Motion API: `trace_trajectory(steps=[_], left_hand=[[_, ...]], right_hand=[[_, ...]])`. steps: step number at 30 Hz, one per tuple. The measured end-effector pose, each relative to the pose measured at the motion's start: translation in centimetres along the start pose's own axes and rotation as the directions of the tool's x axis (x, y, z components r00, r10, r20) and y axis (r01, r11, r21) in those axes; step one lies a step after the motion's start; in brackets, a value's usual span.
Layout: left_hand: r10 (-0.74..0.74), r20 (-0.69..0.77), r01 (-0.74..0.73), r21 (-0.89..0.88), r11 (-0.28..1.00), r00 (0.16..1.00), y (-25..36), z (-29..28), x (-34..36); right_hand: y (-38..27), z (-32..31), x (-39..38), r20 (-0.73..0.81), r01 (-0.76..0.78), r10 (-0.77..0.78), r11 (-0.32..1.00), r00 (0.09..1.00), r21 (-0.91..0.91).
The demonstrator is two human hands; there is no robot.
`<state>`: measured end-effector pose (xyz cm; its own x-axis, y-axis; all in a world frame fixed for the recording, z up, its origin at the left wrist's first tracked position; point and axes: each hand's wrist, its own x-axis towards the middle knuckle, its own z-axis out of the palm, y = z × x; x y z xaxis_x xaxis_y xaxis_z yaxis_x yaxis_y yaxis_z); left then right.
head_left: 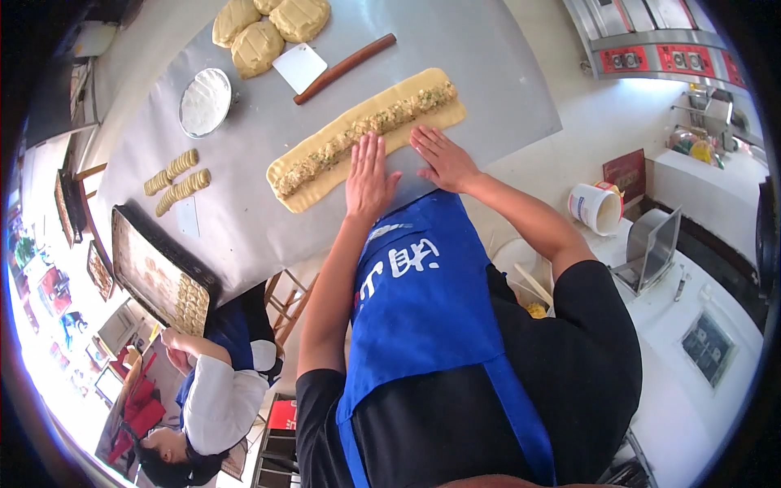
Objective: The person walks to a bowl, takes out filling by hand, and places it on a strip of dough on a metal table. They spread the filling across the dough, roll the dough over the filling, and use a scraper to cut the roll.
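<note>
Across the metal worktop lies a long flat sheet of yellowish dough (313, 193), with a crumbly filling (358, 137) flecked with green heaped in a line along its length. My left hand (370, 179) rests palm down at the near side of the sheet, its fingertips close to the filling. Farther right, my right hand (443, 160) is also palm down, fingers stretched over the dough's near edge. Neither hand grips anything. Beyond the sheet, a brown wooden rolling pin (346, 68) and a white scraper (299, 68) lie side by side.
Several dough lumps (258, 49) sit at the far edge, near a bowl of white flour (205, 102). To the left are rows of cut pieces (181, 189), another scraper (187, 218) and a baking tray (159, 256). A co-worker (215, 398) in white stands by the tray.
</note>
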<state>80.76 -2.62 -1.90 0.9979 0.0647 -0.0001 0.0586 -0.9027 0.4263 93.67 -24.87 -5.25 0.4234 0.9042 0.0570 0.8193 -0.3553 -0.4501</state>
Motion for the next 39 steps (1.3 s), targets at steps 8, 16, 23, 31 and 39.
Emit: trace_trajectory(steps=[8,16,23,31,39], left_hand=[[-0.039,0.185,0.046,-0.032,0.998,0.982,0.5,1.2,-0.1],[-0.067,0.135,0.080,-0.091,0.993,0.989,-1.4,0.9,-4.0],[-0.202,0.076,0.204,-0.018,0.979,0.976,-2.8,0.7,-8.2],[-0.363,0.035,0.365,-0.085,0.927,0.931,-3.9,-0.4,-10.4],[-0.512,-0.067,0.478,-0.274,0.835,0.856,-6.0,-0.1,-12.4]], right_hand=[[-2.3,0.3,1.6,-0.054,0.061,-0.055,0.992,0.997,0.109],[-3.4,1.0,2.9,-0.009,0.174,-0.175,0.972,0.985,0.159],[-3.0,2.0,1.9,0.032,0.174,-0.177,0.981,0.984,0.084],[-2.1,0.5,1.7,0.065,0.179,-0.181,0.983,0.981,0.039],[1.7,-0.8,-0.9,-0.068,0.012,-0.001,0.987,0.998,0.160]])
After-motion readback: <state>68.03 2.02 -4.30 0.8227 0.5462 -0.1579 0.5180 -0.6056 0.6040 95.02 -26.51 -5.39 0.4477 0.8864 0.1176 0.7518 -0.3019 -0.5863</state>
